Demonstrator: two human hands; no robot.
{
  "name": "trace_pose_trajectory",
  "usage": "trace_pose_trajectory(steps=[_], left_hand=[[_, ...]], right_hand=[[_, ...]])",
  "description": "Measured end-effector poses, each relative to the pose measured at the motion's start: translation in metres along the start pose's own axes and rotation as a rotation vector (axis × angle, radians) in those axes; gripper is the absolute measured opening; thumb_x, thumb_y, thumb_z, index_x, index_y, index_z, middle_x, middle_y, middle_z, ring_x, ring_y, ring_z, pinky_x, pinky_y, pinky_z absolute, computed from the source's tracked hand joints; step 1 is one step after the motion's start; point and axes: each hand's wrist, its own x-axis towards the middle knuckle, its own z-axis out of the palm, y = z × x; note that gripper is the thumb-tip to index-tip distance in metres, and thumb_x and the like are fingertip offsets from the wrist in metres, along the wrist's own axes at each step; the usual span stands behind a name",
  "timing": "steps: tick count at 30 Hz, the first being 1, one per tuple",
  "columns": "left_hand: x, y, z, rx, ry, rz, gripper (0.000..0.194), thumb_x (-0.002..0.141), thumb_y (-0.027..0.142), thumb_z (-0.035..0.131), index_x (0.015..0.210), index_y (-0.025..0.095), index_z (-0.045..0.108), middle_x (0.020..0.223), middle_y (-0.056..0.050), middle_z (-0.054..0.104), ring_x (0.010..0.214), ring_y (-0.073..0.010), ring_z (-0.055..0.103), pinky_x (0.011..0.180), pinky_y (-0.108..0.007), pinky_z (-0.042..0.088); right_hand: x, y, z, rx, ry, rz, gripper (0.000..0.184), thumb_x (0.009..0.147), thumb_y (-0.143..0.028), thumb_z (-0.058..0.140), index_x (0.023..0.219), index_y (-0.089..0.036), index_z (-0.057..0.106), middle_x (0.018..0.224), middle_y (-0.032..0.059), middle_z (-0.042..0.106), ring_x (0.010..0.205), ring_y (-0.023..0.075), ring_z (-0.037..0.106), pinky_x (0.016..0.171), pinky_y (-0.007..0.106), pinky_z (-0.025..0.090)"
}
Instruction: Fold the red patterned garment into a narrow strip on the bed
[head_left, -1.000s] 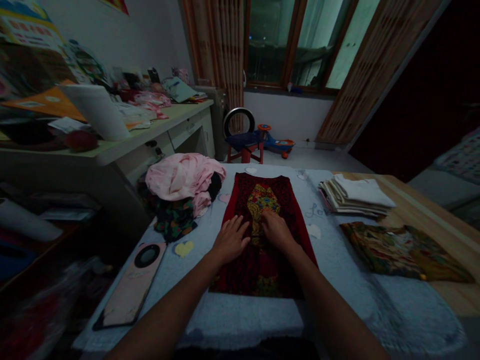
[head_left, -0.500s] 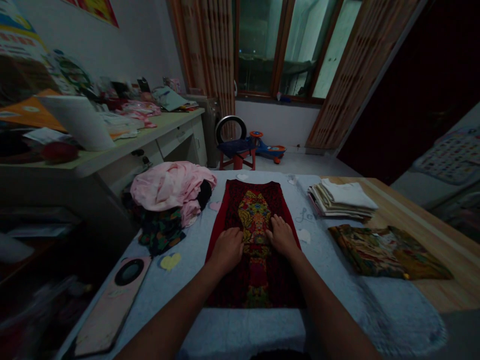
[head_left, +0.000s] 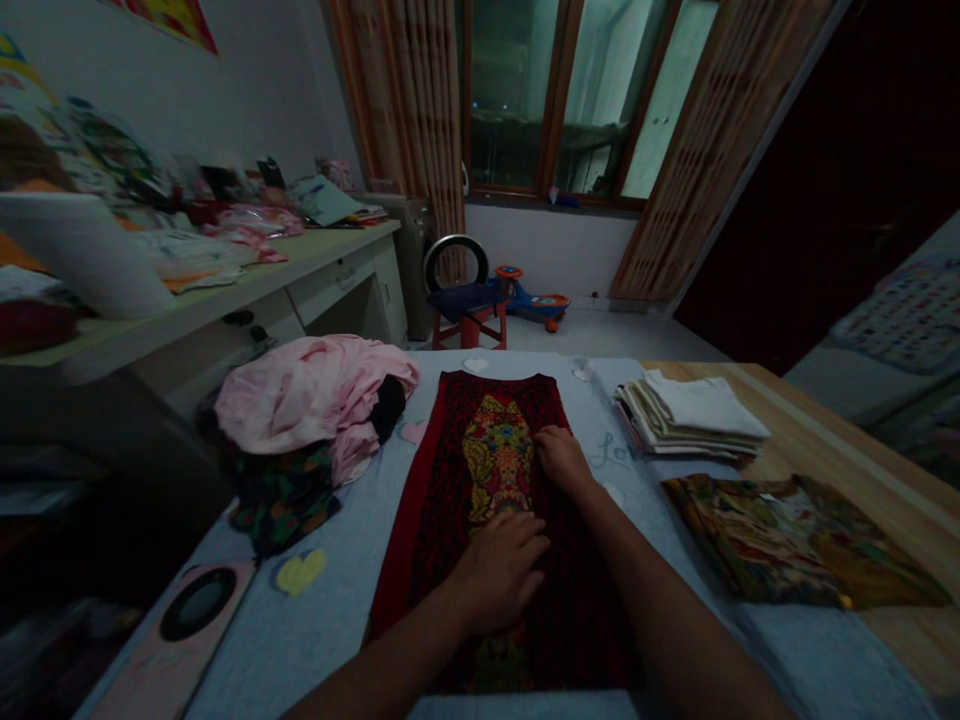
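A dark red garment (head_left: 435, 510) with a colourful flowered middle panel lies flat on the light blue cloth (head_left: 300, 650) in front of me. My left hand (head_left: 501, 565) rests on the lower middle of the garment, its fingers stretched out and pointing right. Farther up, my right hand (head_left: 561, 458) touches the garment just right of the flowered panel, fingers slightly bent and apart. Neither hand has fabric visibly gathered in it. My left hand and forearm cover part of the panel.
Left of the garment sits a rumpled pink cloth pile (head_left: 300, 400) with dark clothing under it. A phone-like pink object (head_left: 176, 640) lies nearer. On the right are a folded stack (head_left: 697, 420) and a folded brown-green patterned garment (head_left: 802, 540). A cluttered desk (head_left: 330, 260) stands left.
My left hand has slid toward me and right across the garment. My right hand stays near the panel's right side, its fingers more bent. The view has shifted closer to the table.
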Motion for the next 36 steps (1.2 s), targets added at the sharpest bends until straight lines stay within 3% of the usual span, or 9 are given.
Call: trace_pose_trajectory(steps=[10,17,22,28,36], left_hand=[[-0.003,0.002,0.001,-0.014,0.013,-0.041,0.041,0.087,0.029,0.06,0.128,0.028,0.053,0.145,-0.003,0.051,0.137,-0.0232,0.042,0.118,-0.046,0.028],[-0.004,0.003,0.003,0.029,0.049,-0.018,0.038,0.089,0.03,0.058,0.127,0.026,0.054,0.143,-0.004,0.052,0.135,-0.0225,0.043,0.117,-0.045,0.029],[-0.004,0.005,0.002,0.046,0.048,-0.022,0.036,0.09,0.031,0.057,0.126,0.025,0.054,0.144,-0.003,0.051,0.135,-0.0228,0.042,0.116,-0.045,0.03],[-0.004,0.003,0.004,0.032,0.051,-0.027,0.038,0.09,0.031,0.058,0.127,0.026,0.053,0.144,-0.002,0.051,0.136,-0.0221,0.041,0.117,-0.044,0.029],[-0.004,0.003,0.003,0.02,0.046,-0.03,0.037,0.091,0.033,0.056,0.127,0.026,0.053,0.144,-0.002,0.051,0.136,-0.0234,0.042,0.116,-0.046,0.029]], right_hand=[[0.021,0.018,0.016,0.092,0.035,0.082,0.029,0.09,-0.013,0.047,0.107,-0.018,0.07,0.118,0.0084,0.064,0.112,0.0196,0.053,0.099,0.028,0.036],[0.021,0.022,0.022,0.032,-0.022,0.038,0.046,0.089,-0.017,0.047,0.134,-0.02,0.056,0.145,0.0075,0.05,0.131,0.0219,0.043,0.108,0.036,0.033],[0.026,0.028,0.016,0.064,-0.074,-0.017,0.051,0.087,-0.021,0.052,0.139,-0.022,0.05,0.15,0.0069,0.044,0.139,0.0221,0.037,0.113,0.043,0.028],[0.044,0.016,0.017,0.009,-0.066,0.034,0.05,0.095,-0.017,0.036,0.145,-0.018,0.042,0.155,0.0086,0.036,0.145,0.0202,0.027,0.118,0.044,0.019],[0.037,0.003,0.026,-0.068,-0.126,0.055,0.058,0.099,-0.041,0.034,0.152,-0.019,0.03,0.161,0.0054,0.021,0.148,0.0245,0.016,0.118,0.053,0.011]])
